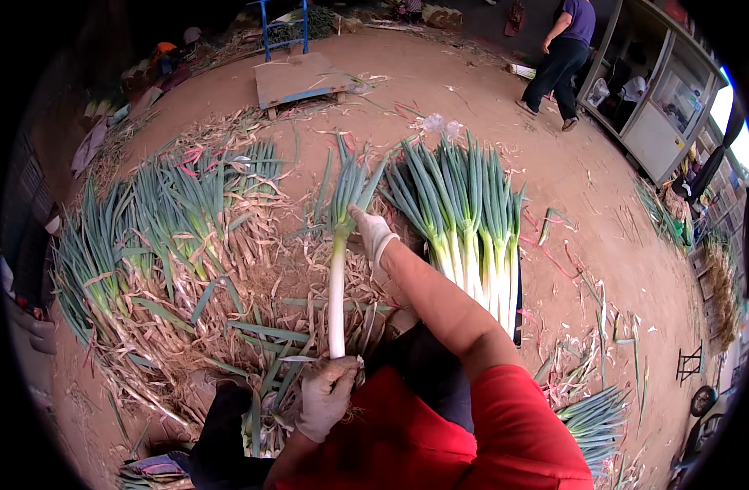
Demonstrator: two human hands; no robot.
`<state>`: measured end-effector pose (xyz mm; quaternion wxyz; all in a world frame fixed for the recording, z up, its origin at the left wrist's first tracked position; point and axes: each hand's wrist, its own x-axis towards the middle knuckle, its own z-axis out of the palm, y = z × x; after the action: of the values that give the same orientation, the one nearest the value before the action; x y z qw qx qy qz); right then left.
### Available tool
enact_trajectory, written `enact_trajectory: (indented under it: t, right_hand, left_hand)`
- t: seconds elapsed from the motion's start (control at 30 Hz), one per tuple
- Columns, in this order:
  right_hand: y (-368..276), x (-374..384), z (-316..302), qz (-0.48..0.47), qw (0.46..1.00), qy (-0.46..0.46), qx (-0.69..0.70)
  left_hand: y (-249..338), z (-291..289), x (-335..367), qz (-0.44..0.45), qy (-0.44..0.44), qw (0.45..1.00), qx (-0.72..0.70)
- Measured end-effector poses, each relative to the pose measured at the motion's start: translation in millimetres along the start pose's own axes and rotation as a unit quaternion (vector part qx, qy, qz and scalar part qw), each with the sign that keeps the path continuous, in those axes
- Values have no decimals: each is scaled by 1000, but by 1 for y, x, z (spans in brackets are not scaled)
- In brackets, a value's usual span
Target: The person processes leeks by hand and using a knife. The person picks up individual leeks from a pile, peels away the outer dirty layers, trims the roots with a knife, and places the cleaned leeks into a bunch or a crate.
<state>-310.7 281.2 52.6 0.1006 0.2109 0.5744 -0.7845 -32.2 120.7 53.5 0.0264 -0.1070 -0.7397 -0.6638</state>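
A long green onion [337, 298] with a thick white stalk stands nearly upright in front of me, its green leaves fanning out at the far end. My left hand [325, 398], in a pale, dirt-stained glove, is closed around its root end. Gloved too, my right hand [374, 234] grips it at the neck, where white turns to green. Just right of it lies a neat row of cleaned green onions [471, 237], white stalks toward me. On the left spreads a big heap of uncleaned green onions [170, 237] with dry, brown outer leaves.
Dry peelings [284, 278] litter the dirt floor. More green onions [595, 425] lie at lower right. Farther off stands a flat cart [301, 77] with a blue handle. A person [562, 61] in purple walks beside a glass-sided booth [656, 90].
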Motion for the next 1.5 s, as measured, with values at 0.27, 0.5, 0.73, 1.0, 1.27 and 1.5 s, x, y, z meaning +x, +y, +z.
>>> enact_trajectory:
  t: [0.27, 0.5, 0.73, 1.0, 1.27, 1.5]
  right_hand:
    - [-29, -4, -19, -27, 949, -144, 280]
    - [-36, -5, -17, -4, 953, -168, 253]
    - [-44, 13, -39, -119, 932, -186, 287]
    - [-63, -9, -49, -148, 932, -185, 275]
    - [-28, -39, 13, -81, 909, -308, 268]
    - [-31, -57, 32, -43, 897, -334, 287]
  left_hand:
    - [-1, 3, 4, 149, -23, 970, 192]
    - [-23, 12, 13, 137, -5, 977, 161]
    - [-150, -15, -9, -77, -7, 942, 326]
    - [-255, -96, -81, -303, -59, 884, 350]
    - [-42, -38, 139, -54, 117, 959, -255]
    - [20, -10, 200, -60, 126, 934, -330]
